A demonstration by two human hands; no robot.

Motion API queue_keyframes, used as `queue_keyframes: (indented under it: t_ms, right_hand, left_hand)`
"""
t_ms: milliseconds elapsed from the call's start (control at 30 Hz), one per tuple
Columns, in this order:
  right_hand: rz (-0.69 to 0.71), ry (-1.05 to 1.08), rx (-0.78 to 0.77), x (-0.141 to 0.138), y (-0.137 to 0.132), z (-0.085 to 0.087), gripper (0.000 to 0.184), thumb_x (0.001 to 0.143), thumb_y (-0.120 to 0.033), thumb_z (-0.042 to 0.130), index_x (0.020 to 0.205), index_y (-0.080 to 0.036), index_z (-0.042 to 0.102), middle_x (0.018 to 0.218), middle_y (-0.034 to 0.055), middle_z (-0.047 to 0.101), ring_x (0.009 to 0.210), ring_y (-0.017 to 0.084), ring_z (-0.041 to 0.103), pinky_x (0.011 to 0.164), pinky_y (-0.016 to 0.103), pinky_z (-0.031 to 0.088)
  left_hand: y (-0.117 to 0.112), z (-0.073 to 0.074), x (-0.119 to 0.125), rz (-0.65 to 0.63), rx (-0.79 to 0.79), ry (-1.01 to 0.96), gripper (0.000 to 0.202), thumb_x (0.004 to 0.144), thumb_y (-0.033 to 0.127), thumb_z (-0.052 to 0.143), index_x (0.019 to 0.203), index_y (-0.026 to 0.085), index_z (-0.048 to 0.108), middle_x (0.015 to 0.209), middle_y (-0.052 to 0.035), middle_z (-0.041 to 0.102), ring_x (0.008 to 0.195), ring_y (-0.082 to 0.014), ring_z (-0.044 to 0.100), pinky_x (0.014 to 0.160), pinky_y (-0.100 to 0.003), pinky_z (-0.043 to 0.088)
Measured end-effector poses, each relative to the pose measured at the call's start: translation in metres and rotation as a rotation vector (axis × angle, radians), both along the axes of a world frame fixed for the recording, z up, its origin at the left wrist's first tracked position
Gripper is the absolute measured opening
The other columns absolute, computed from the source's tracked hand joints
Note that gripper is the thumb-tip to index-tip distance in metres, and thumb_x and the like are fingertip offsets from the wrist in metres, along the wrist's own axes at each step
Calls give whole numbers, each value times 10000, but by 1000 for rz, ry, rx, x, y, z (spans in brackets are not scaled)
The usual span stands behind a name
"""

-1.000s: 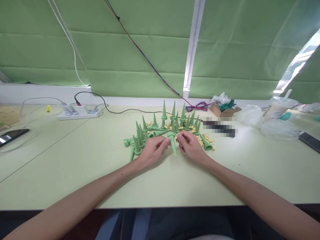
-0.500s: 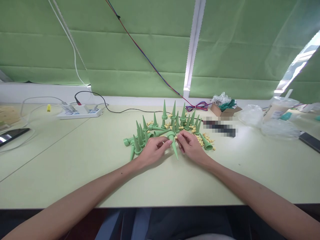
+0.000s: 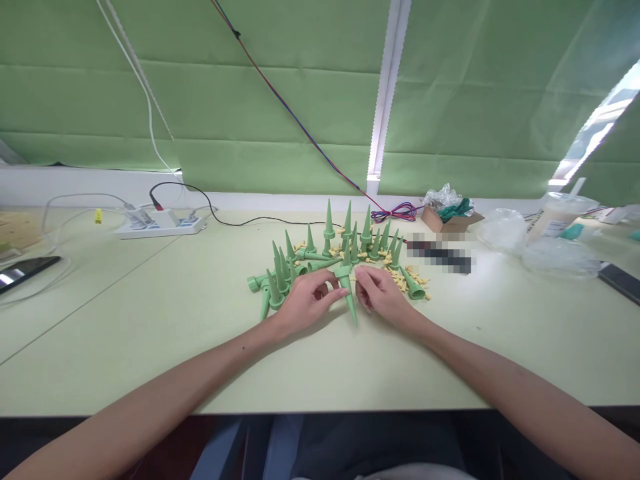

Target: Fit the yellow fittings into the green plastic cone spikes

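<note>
My left hand (image 3: 306, 300) holds a green plastic watering spike (image 3: 350, 303) between thumb and fingers, near its wide collar. Its point tilts down towards me. Close to the right side of the collar, my right hand (image 3: 384, 291) is closed in a pinch on a small yellow valve, mostly hidden by the fingertips. Behind both hands several more green spikes (image 3: 329, 220) stand point up. Others, such as one green spike (image 3: 413, 285) beside my right hand, lie on their sides. Loose yellow valves (image 3: 401, 283) are scattered among them.
The pale table (image 3: 150, 347) has a power strip (image 3: 160, 229) at the back left and a phone (image 3: 27, 272) at the left edge. Back right are a small cardboard box (image 3: 450, 223), a drink cup (image 3: 555, 217) in plastic and a dark flat object (image 3: 620, 283).
The spike in my left hand has turned more upright, its tip a little lower. My left thumb has shifted slightly right, and my right hand has barely moved.
</note>
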State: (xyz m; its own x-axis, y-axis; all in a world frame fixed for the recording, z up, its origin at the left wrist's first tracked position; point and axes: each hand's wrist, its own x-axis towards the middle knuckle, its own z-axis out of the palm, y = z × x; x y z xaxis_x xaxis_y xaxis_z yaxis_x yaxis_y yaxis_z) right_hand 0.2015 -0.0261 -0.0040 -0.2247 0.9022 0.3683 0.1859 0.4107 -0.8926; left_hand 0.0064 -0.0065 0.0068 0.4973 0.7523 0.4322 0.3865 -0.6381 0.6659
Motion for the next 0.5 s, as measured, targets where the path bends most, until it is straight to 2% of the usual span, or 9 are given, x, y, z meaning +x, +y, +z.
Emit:
queue_keyframes:
  t_ms: [267, 400, 500]
  right_hand:
    - [22, 26, -21, -1, 1, -2, 558, 1010, -550, 396, 564, -215, 406, 435, -38, 458, 379, 109, 414, 463, 270, 359]
    - [39, 21, -26, 0, 1, -2, 561, 1019, -515, 395, 549, -208, 410, 427, -39, 459, 390, 99, 423, 477, 252, 366]
    - [56, 7, -38, 0, 1, -2, 563, 1025, -486, 393, 538, -204, 408, 419, -40, 455, 395, 93, 418, 487, 241, 375]
  left_hand:
    - [2, -6, -3, -25, 192, -17, 262, 926, 383, 615, 785, 175, 544, 742, -3, 553, 575, -99, 489, 531, -217, 441]
    - [5, -10, -4, -38, 312, -12, 116, 940, 301, 606, 928, 186, 615, 779, -17, 579, 616, -110, 503, 543, -215, 444]
    - [7, -11, -4, -74, 383, -33, 107, 943, 231, 588, 1031, 190, 631, 866, -38, 612, 577, -89, 494, 525, -212, 443]
